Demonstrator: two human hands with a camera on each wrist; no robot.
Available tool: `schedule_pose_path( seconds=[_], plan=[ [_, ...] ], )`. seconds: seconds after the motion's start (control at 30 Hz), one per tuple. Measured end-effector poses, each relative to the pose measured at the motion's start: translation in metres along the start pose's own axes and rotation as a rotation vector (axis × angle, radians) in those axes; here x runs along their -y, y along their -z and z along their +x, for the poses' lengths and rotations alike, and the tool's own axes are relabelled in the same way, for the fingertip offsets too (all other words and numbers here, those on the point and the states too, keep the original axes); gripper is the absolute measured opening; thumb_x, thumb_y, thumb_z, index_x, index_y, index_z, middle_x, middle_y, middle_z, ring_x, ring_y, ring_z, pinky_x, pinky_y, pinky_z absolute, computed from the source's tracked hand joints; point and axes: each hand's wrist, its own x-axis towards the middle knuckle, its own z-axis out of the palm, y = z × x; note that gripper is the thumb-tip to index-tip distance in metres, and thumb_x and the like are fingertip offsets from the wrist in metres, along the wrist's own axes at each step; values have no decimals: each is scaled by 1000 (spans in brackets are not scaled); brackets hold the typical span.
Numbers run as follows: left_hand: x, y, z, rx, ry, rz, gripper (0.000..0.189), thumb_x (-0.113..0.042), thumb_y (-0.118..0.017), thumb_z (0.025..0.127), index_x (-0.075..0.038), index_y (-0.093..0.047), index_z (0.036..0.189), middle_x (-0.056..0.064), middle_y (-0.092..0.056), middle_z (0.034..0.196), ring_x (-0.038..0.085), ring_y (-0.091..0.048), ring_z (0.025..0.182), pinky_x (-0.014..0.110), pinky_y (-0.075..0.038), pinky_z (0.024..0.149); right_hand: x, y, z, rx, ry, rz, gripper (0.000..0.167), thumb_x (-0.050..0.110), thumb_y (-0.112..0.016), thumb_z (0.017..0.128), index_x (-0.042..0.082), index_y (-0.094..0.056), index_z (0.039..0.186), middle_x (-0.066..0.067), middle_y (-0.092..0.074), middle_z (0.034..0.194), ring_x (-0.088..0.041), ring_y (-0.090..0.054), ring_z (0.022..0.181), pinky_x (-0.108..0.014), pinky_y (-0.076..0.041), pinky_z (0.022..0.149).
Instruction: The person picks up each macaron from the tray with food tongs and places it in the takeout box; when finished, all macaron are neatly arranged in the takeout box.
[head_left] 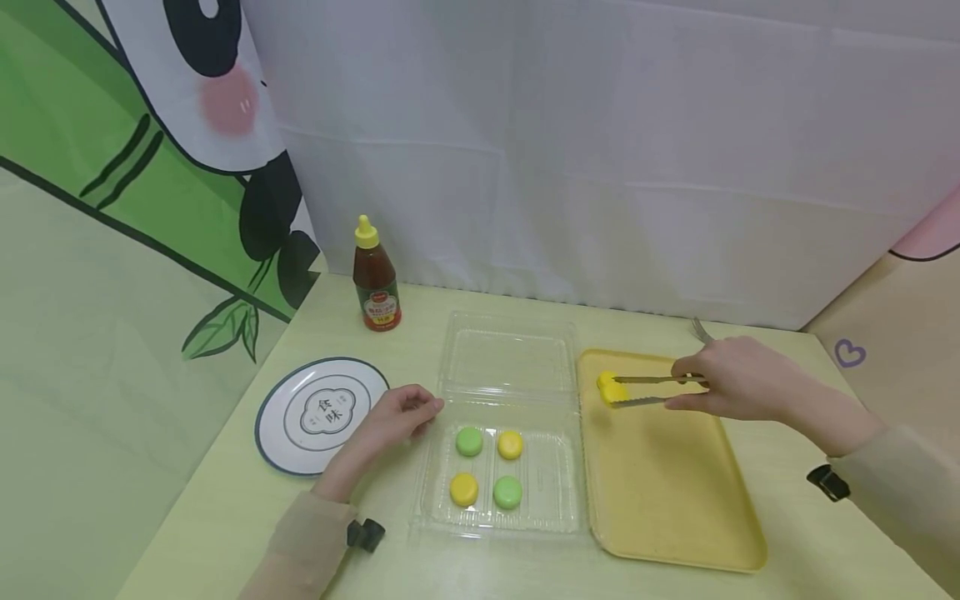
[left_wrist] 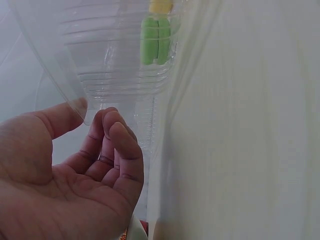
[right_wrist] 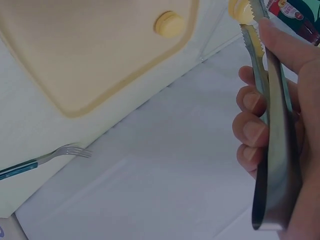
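My right hand holds metal tongs. Between the toothed tips is a yellow macaron, above the far left of the yellow tray. A second yellow macaron lies on that tray; in the head view the two overlap. With thumb and fingertips, my left hand pinches the left edge of a clear plastic box, near its hinge. Inside the box sit two green macarons and two yellow macarons, on its left side. Its lid lies folded back.
Left of the box, a white plate with a dark rim lies partly behind my left forearm. A red sauce bottle with a yellow cap stands at the back. Behind the tray is a fork. A white cloth hangs along the table's far edge.
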Motion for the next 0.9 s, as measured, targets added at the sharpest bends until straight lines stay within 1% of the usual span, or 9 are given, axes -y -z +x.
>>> schedule_pose_path(
  seconds=[0.3, 0.5, 0.6, 0.73, 0.83, 0.9],
  plan=[
    [-2, 0, -1, -5, -12, -2, 26, -27, -65, 98, -1, -66, 101, 8, -61, 80, 18, -53, 71, 30, -45, 65, 14, 4, 14, 31, 27, -1, 38, 46, -76, 85, 28, -47, 70, 18, -17, 62, 3, -14, 56, -22, -14, 51],
    [-2, 0, -1, -4, -19, 3, 25, -27, -64, 98, -2, -65, 100, 8, -61, 80, 18, -53, 70, 30, -45, 64, 22, 2, 21, 62, 29, 4, 36, 48, -75, 86, 27, -50, 71, 16, -18, 61, 1, -15, 56, -22, -15, 51],
    [-2, 0, -1, -5, -20, 7, 26, -28, -64, 98, -2, -65, 100, 8, -61, 80, 18, -54, 71, 31, -45, 64, 25, -1, 24, 64, 32, 3, 30, 47, -76, 85, 26, -58, 75, 18, -25, 58, 2, -20, 54, -22, -19, 49],
    [-2, 0, -1, -10, -5, 13, 26, -28, -64, 98, -2, -66, 101, 7, -62, 81, 18, -54, 72, 30, -46, 65, 30, -4, 27, 72, 30, 10, 26, 48, -76, 85, 23, -68, 84, 19, -43, 59, 3, -31, 52, -21, -28, 47],
    [-2, 0, -1, -11, -1, 15, 25, -28, -64, 98, -2, -66, 101, 7, -62, 81, 18, -55, 72, 30, -46, 66, 34, -7, 30, 82, 37, 13, 26, 48, -76, 85, 23, -69, 85, 19, -46, 60, 3, -34, 52, -21, -31, 47],
    [-1, -1, 0, -11, -1, 16, 25, -28, -64, 98, -2, -66, 101, 7, -62, 81, 18, -55, 72, 30, -46, 66, 36, -9, 32, 96, 42, 19, 26, 48, -76, 85, 22, -68, 86, 19, -44, 60, 2, -32, 52, -21, -29, 48]
  ],
)
